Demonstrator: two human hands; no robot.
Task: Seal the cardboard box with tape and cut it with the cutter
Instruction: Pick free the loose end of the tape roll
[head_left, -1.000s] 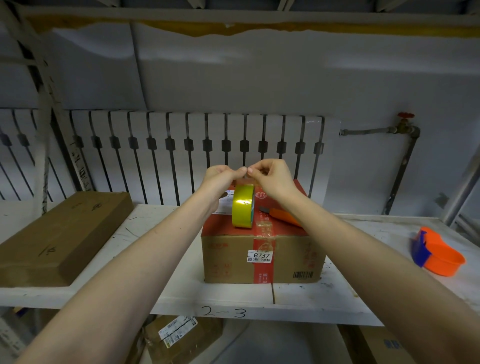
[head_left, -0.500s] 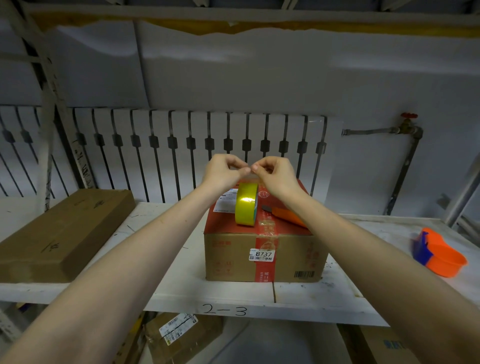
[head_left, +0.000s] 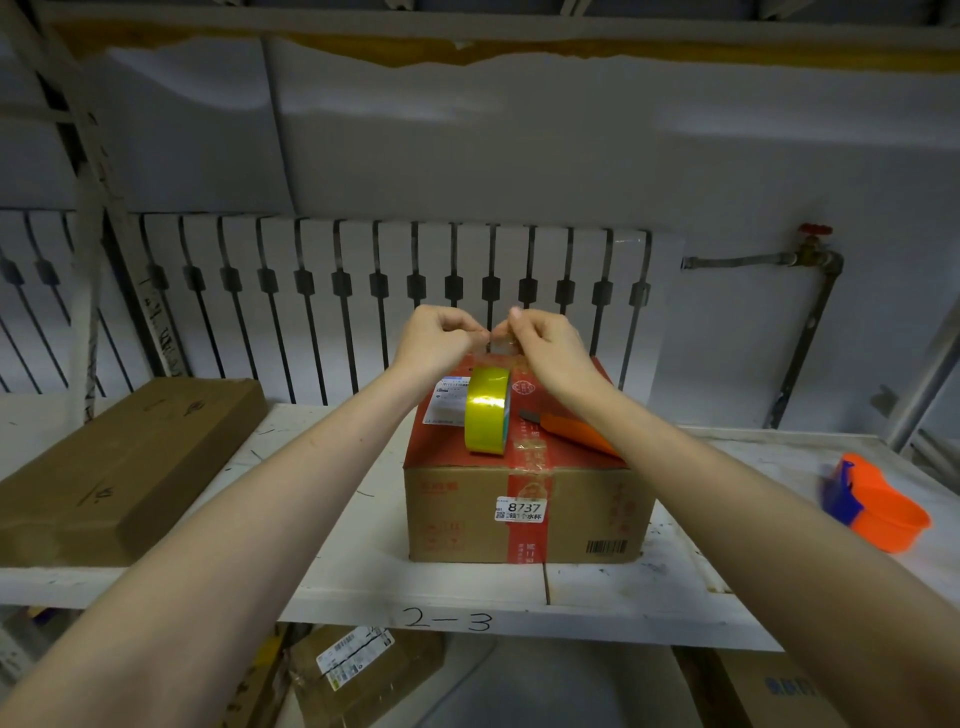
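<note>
A cardboard box (head_left: 467, 519) with a red top stands on the white shelf. A yellow-green tape roll (head_left: 487, 409) hangs just above the box top. My left hand (head_left: 435, 340) and my right hand (head_left: 545, 345) are raised over the far part of the box, fingertips almost touching, both pinching the clear free end of the tape (head_left: 497, 347) pulled up from the roll. An orange cutter (head_left: 569, 430) lies on the box top to the right of the roll, partly hidden by my right forearm.
A long flat brown box (head_left: 119, 467) lies on the shelf at the left. An orange and blue tape dispenser (head_left: 878, 506) sits at the right. The white shelf (head_left: 519, 592) is marked 2-3. More boxes lie below it. A radiator and a pipe run behind.
Both hands have risen a little with the tape end, so a longer strip shows above the roll. The roll hangs lower relative to the fingers.
</note>
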